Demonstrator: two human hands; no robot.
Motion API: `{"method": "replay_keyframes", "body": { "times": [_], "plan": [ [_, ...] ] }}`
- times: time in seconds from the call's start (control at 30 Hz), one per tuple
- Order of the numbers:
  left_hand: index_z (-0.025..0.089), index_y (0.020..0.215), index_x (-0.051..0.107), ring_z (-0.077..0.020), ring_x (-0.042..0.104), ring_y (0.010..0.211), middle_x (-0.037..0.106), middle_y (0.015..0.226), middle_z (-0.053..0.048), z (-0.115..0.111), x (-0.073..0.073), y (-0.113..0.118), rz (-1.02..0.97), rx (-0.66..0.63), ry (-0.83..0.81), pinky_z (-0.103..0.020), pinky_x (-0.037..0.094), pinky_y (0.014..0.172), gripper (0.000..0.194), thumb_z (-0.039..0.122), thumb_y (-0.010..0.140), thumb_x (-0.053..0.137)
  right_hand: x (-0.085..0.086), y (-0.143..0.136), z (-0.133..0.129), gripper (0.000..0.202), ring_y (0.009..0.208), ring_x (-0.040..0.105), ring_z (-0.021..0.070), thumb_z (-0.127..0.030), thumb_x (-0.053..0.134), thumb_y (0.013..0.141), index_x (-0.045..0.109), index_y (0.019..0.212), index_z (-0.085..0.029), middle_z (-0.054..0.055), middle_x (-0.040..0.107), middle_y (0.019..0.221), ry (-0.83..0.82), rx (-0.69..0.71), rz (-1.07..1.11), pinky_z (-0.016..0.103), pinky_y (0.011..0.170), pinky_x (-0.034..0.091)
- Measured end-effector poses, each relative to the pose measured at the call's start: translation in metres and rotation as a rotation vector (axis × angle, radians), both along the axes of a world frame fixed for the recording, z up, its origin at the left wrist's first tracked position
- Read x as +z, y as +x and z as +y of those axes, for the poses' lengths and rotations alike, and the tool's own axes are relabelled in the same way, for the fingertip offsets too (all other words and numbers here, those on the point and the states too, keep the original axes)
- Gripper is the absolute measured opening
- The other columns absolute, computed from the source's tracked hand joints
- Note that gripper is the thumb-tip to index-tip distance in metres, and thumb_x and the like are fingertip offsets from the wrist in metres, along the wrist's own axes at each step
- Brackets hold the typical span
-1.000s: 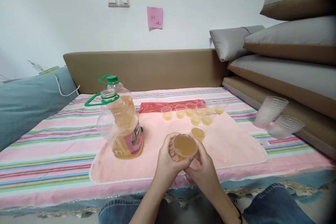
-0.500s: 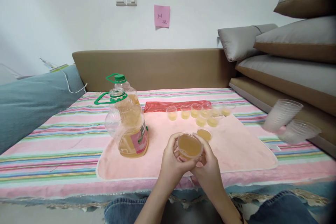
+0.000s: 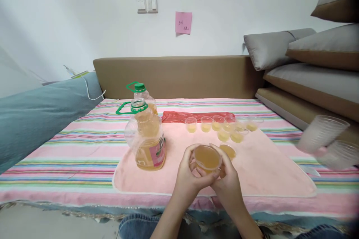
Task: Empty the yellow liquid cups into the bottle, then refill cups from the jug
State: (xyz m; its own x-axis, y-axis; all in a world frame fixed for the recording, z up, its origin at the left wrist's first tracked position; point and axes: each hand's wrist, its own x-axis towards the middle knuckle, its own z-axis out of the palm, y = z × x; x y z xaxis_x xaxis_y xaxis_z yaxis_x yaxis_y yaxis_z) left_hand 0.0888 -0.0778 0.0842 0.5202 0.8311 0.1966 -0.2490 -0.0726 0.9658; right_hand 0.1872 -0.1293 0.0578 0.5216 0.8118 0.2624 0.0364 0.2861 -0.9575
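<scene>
Both my left hand and my right hand are closed around a clear plastic cup full of amber liquid, held above the front of a pink mat. Just behind my right fingers stands another filled cup, partly covered by the hand. Farther back, several clear cups with a little pale liquid stand grouped on the mat. To the left is an uncapped large bottle with a green handle, partly full of amber liquid.
A green-capped bottle stands behind the uncapped one. A red plastic bag lies behind the cups. Stacked spare cups lean at the right, beside piled cushions. Striped cloth spreads around the mat; a backrest rises behind.
The whole scene has shifted right and slightly down in view as the camera turned left. Both hands still hold the same cup in much the same grip.
</scene>
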Motion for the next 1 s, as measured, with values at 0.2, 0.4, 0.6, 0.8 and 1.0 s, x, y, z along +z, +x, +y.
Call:
{"method": "replay_keyframes", "body": {
  "times": [0.2,0.4,0.6,0.8,1.0],
  "plan": [
    [0.022,0.132,0.043,-0.0324,0.049,0.131,0.052,0.139,-0.016,0.011,-0.004,-0.012,-0.026,-0.025,-0.048,-0.044,0.042,0.109,0.1,0.036,0.047,0.092,0.01,0.005,0.015,0.076,0.113,0.067,0.0324,-0.037,0.085,0.064,0.054,0.132,-0.027,0.012,0.068,0.127,0.002,-0.033,-0.056,0.045,0.087,0.061],
    [0.022,0.12,0.052,-0.0275,0.057,0.119,0.054,0.134,-0.014,0.021,-0.001,-0.032,-0.045,0.311,0.057,-0.041,0.048,0.098,0.056,0.058,0.079,0.065,0.032,0.019,0.042,0.064,0.112,0.067,0.0311,-0.039,0.085,0.064,0.058,0.121,-0.025,0.011,0.068,0.123,0.059,-0.05,-0.158,0.043,0.082,0.062],
    [0.023,0.114,0.052,-0.0256,0.055,0.108,0.058,0.114,-0.009,0.027,0.01,-0.062,0.289,1.008,0.57,-0.044,0.043,0.098,0.036,0.037,0.083,0.066,0.062,0.023,0.071,0.059,0.111,0.067,0.0285,-0.036,0.084,0.065,0.059,0.117,-0.027,0.008,0.071,0.118,0.146,0.009,-0.178,0.042,0.085,0.06],
    [0.02,0.142,0.028,-0.0391,0.028,0.142,0.031,0.147,-0.019,0.066,-0.008,-0.088,0.51,1.171,0.623,-0.061,0.024,0.116,0.095,0.045,0.067,0.079,0.081,0.02,0.094,0.06,0.115,0.064,0.0291,-0.039,0.085,0.065,0.059,0.118,-0.027,0.008,0.069,0.121,0.157,0.087,-0.18,0.044,0.09,0.056],
    [0.023,0.15,0.013,-0.0372,0.032,0.143,0.03,0.15,-0.018,0.078,-0.023,-0.096,0.487,1.049,0.462,-0.058,0.033,0.115,0.111,0.037,0.064,0.081,0.098,0.009,0.117,0.057,0.116,0.063,0.0279,-0.039,0.086,0.065,0.06,0.115,-0.028,0.008,0.069,0.121,0.201,0.201,-0.13,0.045,0.098,0.052]
  ]
}}
